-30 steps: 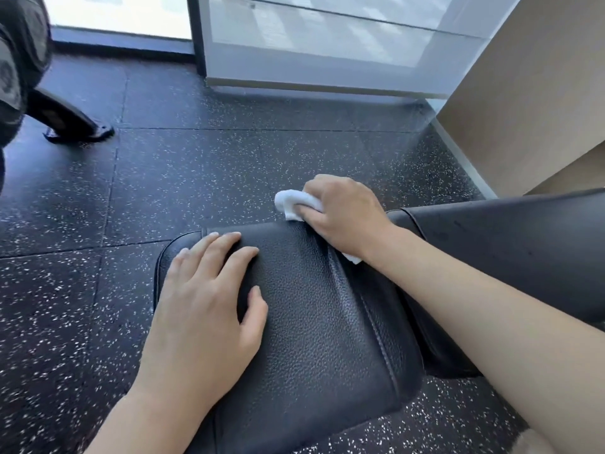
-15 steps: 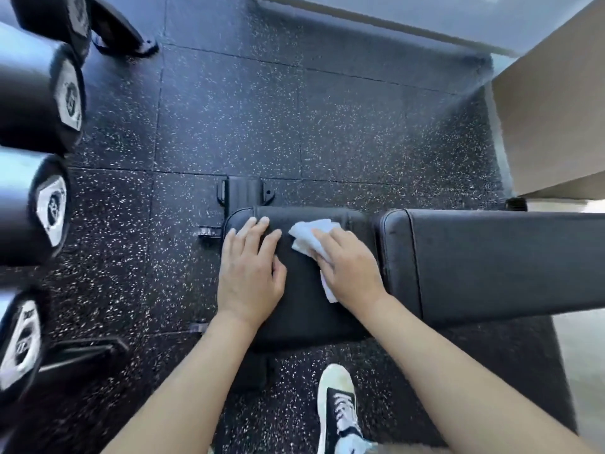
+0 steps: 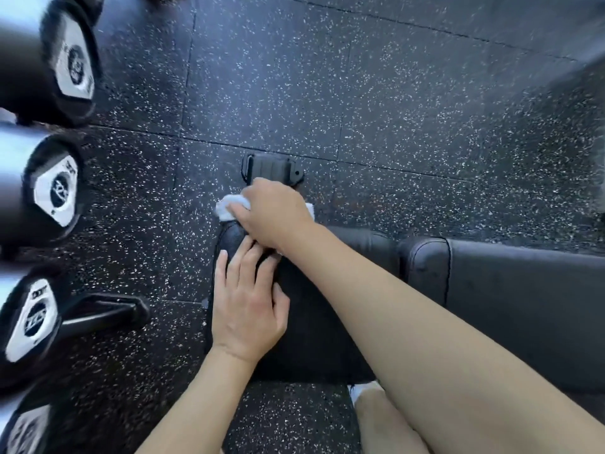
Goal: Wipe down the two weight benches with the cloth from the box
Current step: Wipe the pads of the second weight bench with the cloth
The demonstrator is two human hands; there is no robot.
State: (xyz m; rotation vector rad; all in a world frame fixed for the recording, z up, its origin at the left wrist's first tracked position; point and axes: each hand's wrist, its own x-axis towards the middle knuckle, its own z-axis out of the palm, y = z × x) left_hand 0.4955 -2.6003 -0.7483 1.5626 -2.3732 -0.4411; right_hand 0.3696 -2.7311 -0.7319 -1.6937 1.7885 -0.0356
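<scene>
My right hand [image 3: 273,215] clamps the cloth [image 3: 229,206] onto the bench [image 3: 314,322] corner while my left hand [image 3: 246,309], spread flat, steadies the pad.

Black rubber floor [image 3: 360,93], white-flecked, laid in seamed tiles; dumbbells [image 3: 55,191] racked at left, their end labels too blurred to read.

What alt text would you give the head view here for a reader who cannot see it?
Seen from above, the right hand presses a white cloth onto the far end of a black bench seat pad, while the left hand lies flat on the pad. Dumbbell ends line the left edge over speckled rubber floor.
</scene>
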